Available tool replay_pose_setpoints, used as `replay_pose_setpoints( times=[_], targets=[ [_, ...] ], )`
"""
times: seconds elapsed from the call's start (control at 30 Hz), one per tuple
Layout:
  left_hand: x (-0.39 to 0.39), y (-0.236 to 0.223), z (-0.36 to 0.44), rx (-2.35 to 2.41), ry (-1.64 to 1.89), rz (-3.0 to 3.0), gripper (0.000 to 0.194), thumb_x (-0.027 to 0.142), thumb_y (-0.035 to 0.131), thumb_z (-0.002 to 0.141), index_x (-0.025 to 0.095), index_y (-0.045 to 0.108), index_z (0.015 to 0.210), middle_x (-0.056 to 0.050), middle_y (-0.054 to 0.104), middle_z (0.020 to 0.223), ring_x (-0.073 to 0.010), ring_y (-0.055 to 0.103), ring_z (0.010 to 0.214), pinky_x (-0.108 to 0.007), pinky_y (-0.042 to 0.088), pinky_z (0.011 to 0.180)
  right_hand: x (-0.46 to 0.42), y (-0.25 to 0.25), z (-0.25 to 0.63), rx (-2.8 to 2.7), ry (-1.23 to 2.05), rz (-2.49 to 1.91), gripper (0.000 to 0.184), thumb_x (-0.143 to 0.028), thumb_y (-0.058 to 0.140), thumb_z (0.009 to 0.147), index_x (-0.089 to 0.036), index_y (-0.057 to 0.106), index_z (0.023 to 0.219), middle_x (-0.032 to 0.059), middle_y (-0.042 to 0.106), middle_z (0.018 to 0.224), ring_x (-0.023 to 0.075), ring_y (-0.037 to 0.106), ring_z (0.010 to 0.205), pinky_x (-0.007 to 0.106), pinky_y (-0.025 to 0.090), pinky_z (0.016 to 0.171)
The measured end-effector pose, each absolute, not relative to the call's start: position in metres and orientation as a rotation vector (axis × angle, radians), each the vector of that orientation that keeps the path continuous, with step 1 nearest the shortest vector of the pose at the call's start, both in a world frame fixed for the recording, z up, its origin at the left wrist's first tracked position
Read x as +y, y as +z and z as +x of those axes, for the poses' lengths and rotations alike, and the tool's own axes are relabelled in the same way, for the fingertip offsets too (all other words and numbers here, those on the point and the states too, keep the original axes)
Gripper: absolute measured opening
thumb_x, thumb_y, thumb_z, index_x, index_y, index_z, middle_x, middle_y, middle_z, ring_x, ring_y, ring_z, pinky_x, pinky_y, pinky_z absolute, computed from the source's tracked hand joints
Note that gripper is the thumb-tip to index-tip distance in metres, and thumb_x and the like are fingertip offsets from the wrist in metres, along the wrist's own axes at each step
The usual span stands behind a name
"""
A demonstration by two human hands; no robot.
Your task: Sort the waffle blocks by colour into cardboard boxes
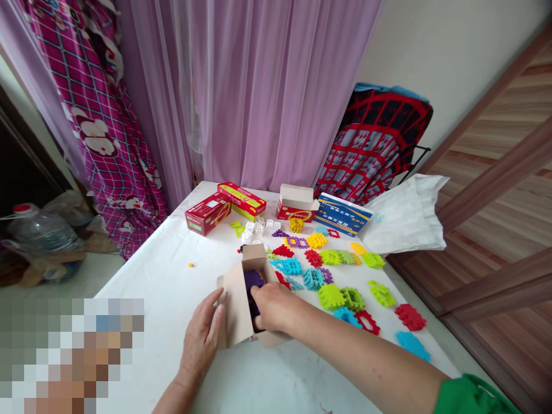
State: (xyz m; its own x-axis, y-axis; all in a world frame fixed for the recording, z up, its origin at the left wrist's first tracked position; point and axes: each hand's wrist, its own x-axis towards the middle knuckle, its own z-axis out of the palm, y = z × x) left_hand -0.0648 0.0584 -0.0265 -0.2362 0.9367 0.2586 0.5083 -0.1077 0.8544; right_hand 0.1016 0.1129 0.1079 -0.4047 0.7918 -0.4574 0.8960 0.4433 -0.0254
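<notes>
A small open cardboard box [236,305] lies on the white table [172,287] in front of me, with purple plastic pieces [252,280] inside. My left hand [202,336] rests flat against the box's left side, fingers stretched out. My right hand [272,306] reaches into the box's opening, its fingers curled around the purple pieces. Several flat interlocking toy pieces [332,276] in green, blue, red, yellow and purple are scattered to the right of the box.
Two red boxes [207,213] [241,198], an open red-and-white box [296,202] and a blue box [342,214] line the table's far edge. White small pieces [255,227] lie near them. A white bag [405,215] sits right; pink curtains hang behind.
</notes>
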Motion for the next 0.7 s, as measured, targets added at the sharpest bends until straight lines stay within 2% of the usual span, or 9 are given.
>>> replay_pose_setpoints(
  times=[0.37,0.5,0.7],
  targets=[
    [0.056,-0.026,-0.064,1.735,1.304,1.611,0.043,0.046,0.044,0.09,0.022,0.061,0.12,-0.009,0.065,0.126,-0.0228,0.059,0.117,-0.041,0.046,0.103,0.123,0.131,0.114,2.333,-0.412,1.39,0.046,-0.043,0.063,0.071,-0.017,0.064,0.108,0.016,0.071,0.106,0.0317,0.066,0.099,0.034,0.051,0.076],
    [0.056,-0.027,-0.064,1.729,1.311,1.62,0.042,0.045,0.044,0.09,0.022,0.061,0.121,-0.009,0.064,0.126,-0.0228,0.059,0.118,-0.041,0.046,0.103,0.13,0.131,0.11,2.377,-0.366,1.45,0.04,-0.038,0.062,0.072,-0.017,0.064,0.106,0.0149,0.071,0.106,0.0303,0.066,0.099,0.034,0.05,0.077],
    [0.056,-0.029,-0.064,1.734,1.305,1.621,0.042,0.045,0.045,0.09,0.023,0.061,0.121,-0.008,0.064,0.127,-0.0225,0.059,0.118,-0.04,0.046,0.103,0.117,0.108,0.104,2.355,-0.371,1.405,0.049,-0.032,0.069,0.067,-0.013,0.061,0.111,0.0178,0.069,0.105,0.0316,0.067,0.097,0.036,0.052,0.078]
  ],
)
